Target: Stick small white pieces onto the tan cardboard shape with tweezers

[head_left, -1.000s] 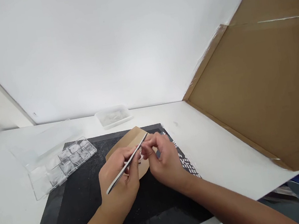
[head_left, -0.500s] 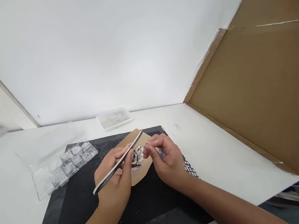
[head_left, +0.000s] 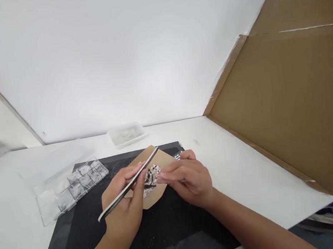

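My left hand grips a long thin grey file, held slanted from lower left to upper right. Beneath it lies a tan wooden shape with a patch of small pale mosaic pieces on it. My right hand rests flat on the right side of that shape, fingers stretched toward the mosaic patch. Whether a small piece sits under the fingertips cannot be told. Both hands work over a black mat.
A clear compartment box with pale pieces sits at the mat's left corner, its lid behind it. A small clear tray stands at the back by the white wall. A large cardboard panel leans on the right.
My right hand has lowered and spread its fingers flat onto the wooden shape; earlier it pinched something against the file. The file has slid down and left, uncovering the mosaic patch.
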A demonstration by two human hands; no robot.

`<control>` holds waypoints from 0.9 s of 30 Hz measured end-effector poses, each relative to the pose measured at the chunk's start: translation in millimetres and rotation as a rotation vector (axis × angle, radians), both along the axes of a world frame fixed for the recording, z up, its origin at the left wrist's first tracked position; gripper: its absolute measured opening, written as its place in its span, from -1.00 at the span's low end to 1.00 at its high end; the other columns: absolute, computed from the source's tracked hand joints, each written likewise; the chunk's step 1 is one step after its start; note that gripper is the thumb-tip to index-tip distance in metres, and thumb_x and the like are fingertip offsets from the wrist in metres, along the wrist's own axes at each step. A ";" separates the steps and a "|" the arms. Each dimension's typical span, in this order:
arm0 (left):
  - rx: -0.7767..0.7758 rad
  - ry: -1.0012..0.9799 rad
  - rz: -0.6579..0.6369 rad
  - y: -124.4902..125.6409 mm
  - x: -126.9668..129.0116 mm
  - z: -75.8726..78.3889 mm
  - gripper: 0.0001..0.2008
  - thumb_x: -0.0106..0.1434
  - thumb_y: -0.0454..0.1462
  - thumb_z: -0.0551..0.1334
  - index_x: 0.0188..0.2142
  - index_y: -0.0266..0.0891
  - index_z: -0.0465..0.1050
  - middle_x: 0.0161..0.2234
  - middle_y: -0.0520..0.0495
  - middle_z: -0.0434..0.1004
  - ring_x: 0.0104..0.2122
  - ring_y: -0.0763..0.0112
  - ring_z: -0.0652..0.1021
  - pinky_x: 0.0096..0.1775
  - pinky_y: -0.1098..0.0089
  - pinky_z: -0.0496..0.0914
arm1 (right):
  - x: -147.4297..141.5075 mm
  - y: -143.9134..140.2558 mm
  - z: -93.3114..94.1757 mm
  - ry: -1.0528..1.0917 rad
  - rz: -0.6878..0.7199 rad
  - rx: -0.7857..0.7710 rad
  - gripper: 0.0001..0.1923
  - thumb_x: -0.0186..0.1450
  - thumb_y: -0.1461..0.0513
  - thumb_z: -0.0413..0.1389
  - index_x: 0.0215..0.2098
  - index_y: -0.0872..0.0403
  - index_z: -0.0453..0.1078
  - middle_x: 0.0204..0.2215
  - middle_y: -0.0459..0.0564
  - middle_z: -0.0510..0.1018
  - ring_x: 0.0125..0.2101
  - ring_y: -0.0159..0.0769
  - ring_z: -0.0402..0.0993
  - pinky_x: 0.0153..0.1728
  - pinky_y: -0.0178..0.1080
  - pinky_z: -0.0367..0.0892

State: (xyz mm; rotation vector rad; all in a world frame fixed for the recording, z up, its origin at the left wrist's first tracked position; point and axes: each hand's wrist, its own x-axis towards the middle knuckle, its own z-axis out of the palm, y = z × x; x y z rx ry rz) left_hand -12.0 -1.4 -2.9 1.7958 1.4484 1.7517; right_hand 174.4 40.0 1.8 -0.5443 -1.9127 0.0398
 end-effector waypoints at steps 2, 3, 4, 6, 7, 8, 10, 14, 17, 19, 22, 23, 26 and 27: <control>-0.006 0.007 0.017 0.6 -1.0 0.2 -0.87 0.33 -0.25 0.31 -0.14 -0.07 0.60 -0.19 0.05 0.65 -0.25 0.42 0.62 -0.16 0.42 0.50 | 5.6 -0.4 1.9 -0.054 -0.017 0.077 -0.77 0.28 0.37 0.30 -0.22 -0.09 0.47 -0.32 -0.24 0.73 -0.44 -0.38 0.66 -0.31 -0.17 0.17; -0.010 0.010 0.025 0.7 -1.4 0.4 -0.88 0.33 -0.24 0.31 -0.14 -0.07 0.60 -0.19 0.05 0.65 -0.26 0.42 0.62 -0.16 0.41 0.50 | 8.3 -0.7 2.9 -0.076 -0.027 0.105 -0.75 0.27 0.38 0.31 -0.20 -0.10 0.46 -0.29 -0.24 0.73 -0.43 -0.38 0.66 -0.31 -0.16 0.17; -0.014 0.014 0.032 0.7 -1.7 0.6 -0.88 0.33 -0.24 0.32 -0.14 -0.08 0.60 -0.20 0.05 0.65 -0.27 0.42 0.62 -0.16 0.40 0.50 | 10.6 -1.0 3.9 -0.095 -0.042 0.128 -0.74 0.27 0.37 0.31 -0.19 -0.11 0.47 -0.26 -0.25 0.73 -0.42 -0.37 0.66 -0.31 -0.16 0.17; -0.023 0.018 0.036 0.8 -2.1 0.6 -0.87 0.33 -0.23 0.32 -0.13 -0.08 0.60 -0.19 0.04 0.64 -0.26 0.41 0.61 -0.15 0.39 0.50 | 14.3 -1.0 5.8 -0.123 -0.074 0.176 -0.74 0.27 0.35 0.32 -0.19 -0.14 0.48 -0.22 -0.27 0.72 -0.42 -0.38 0.66 -0.31 -0.15 0.18; -0.028 0.018 0.034 0.9 -2.2 0.4 -0.86 0.33 -0.23 0.31 -0.12 -0.08 0.60 -0.18 0.04 0.64 -0.25 0.41 0.61 -0.15 0.39 0.50 | 15.7 -0.7 6.5 -0.130 -0.088 0.197 -0.74 0.28 0.34 0.32 -0.19 -0.15 0.48 -0.21 -0.29 0.72 -0.42 -0.39 0.66 -0.30 -0.14 0.19; -0.034 0.018 0.031 1.1 -2.3 0.1 -0.86 0.34 -0.23 0.31 -0.12 -0.08 0.60 -0.17 0.04 0.64 -0.22 0.41 0.62 -0.14 0.39 0.50 | 17.0 -0.3 7.0 -0.136 -0.102 0.211 -0.75 0.28 0.34 0.31 -0.20 -0.16 0.48 -0.20 -0.31 0.72 -0.43 -0.40 0.66 -0.29 -0.14 0.19; -0.047 0.016 0.026 2.0 -2.6 -1.2 -0.85 0.34 -0.22 0.31 -0.10 -0.07 0.60 -0.14 0.03 0.64 -0.18 0.39 0.61 -0.14 0.40 0.49 | 19.2 1.1 7.5 -0.156 -0.130 0.219 -0.77 0.30 0.32 0.30 -0.22 -0.17 0.47 -0.21 -0.32 0.71 -0.43 -0.40 0.66 -0.29 -0.13 0.19; -0.031 0.026 0.032 5.7 -4.3 -5.0 -0.86 0.33 -0.22 0.32 -0.12 -0.07 0.60 -0.13 0.01 0.61 -0.13 0.35 0.59 -0.14 0.37 0.48 | 24.3 8.3 6.6 -0.176 -0.177 0.166 -0.81 0.32 0.30 0.28 -0.23 -0.17 0.47 -0.24 -0.29 0.72 -0.43 -0.39 0.66 -0.30 -0.13 0.16; -0.002 0.044 0.045 8.6 -6.3 -7.4 -0.88 0.32 -0.21 0.32 -0.15 -0.07 0.60 -0.15 -0.01 0.59 -0.12 0.33 0.58 -0.13 0.33 0.48 | 33.0 21.5 6.0 -0.149 -0.224 0.114 -0.83 0.34 0.32 0.25 -0.22 -0.12 0.46 -0.24 -0.25 0.72 -0.35 -0.36 0.67 -0.25 -0.14 0.17; -0.002 0.061 0.056 10.0 -7.7 -8.4 -0.89 0.32 -0.21 0.32 -0.16 -0.07 0.59 -0.16 -0.01 0.58 -0.13 0.32 0.56 -0.11 0.30 0.48 | 44.4 34.0 6.1 -0.124 -0.316 0.045 -0.89 0.36 0.30 0.23 -0.25 -0.07 0.45 -0.24 -0.20 0.72 -0.28 -0.30 0.67 -0.17 -0.12 0.18; -0.010 0.076 0.070 11.4 -9.3 -9.3 -0.89 0.33 -0.19 0.31 -0.17 -0.07 0.59 -0.18 -0.02 0.56 -0.13 0.31 0.55 -0.11 0.29 0.48 | 72.2 53.3 6.8 -0.147 -0.493 -0.077 -0.95 0.37 0.24 0.20 -0.28 -0.03 0.48 -0.23 -0.13 0.72 -0.25 -0.23 0.65 -0.10 -0.09 0.18; -0.009 0.076 0.073 11.8 -9.7 -9.4 -0.89 0.33 -0.18 0.31 -0.17 -0.07 0.59 -0.18 -0.02 0.55 -0.12 0.30 0.55 -0.13 0.30 0.48 | 83.3 58.7 6.9 -0.167 -0.542 -0.119 -0.94 0.37 0.22 0.20 -0.29 -0.03 0.50 -0.25 -0.13 0.72 -0.27 -0.23 0.65 -0.07 -0.07 0.18; -0.006 0.090 0.077 13.0 -10.3 -9.8 -0.87 0.33 -0.16 0.30 -0.18 -0.10 0.59 -0.19 -0.04 0.54 -0.13 0.28 0.54 -0.14 0.29 0.48 | 115.8 70.8 5.7 -0.113 -0.690 -0.262 -0.90 0.34 0.17 0.20 -0.33 -0.02 0.51 -0.27 -0.10 0.72 -0.29 -0.18 0.64 -0.04 -0.06 0.23; -0.005 0.099 0.081 13.4 -10.5 -9.8 -0.86 0.33 -0.15 0.30 -0.18 -0.10 0.59 -0.19 -0.05 0.54 -0.13 0.27 0.54 -0.14 0.28 0.48 | 124.7 73.5 4.6 -0.085 -0.715 -0.310 -0.91 0.32 0.17 0.21 -0.34 -0.01 0.51 -0.29 -0.09 0.71 -0.29 -0.18 0.64 -0.09 -0.09 0.27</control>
